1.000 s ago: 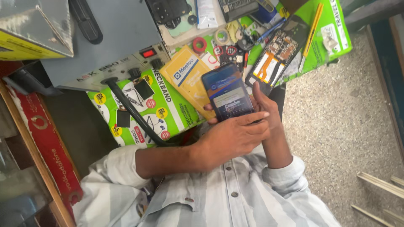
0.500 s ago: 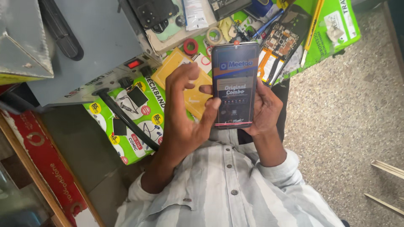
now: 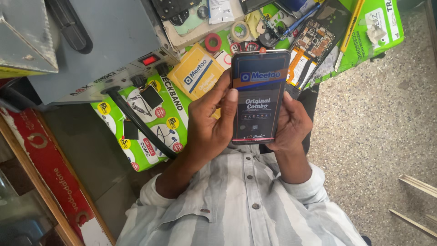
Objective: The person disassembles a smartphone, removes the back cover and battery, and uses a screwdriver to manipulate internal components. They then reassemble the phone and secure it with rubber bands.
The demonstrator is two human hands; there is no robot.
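The flat dark package (image 3: 258,98) is held upright in both hands over the near edge of the table, in front of the person's striped shirt (image 3: 246,205). It is phone-shaped and glossy, with a rounded rim, an orange and blue band near the top and pale print lower down. It may be a boxed screen part, though the view does not settle that.

The left hand (image 3: 207,125) grasps its left edge, with the thumb lying across the front. The right hand (image 3: 291,123) cups the right edge, with its fingers (image 3: 287,96) curled behind.

The hold is on the edges only, and the surface looks slick. A loosened thumb could let the package slide down onto the lap or the speckled floor (image 3: 373,118). Tipped forward, it could knock the opened phone (image 3: 314,41) or the yellow box (image 3: 198,75) just behind it.
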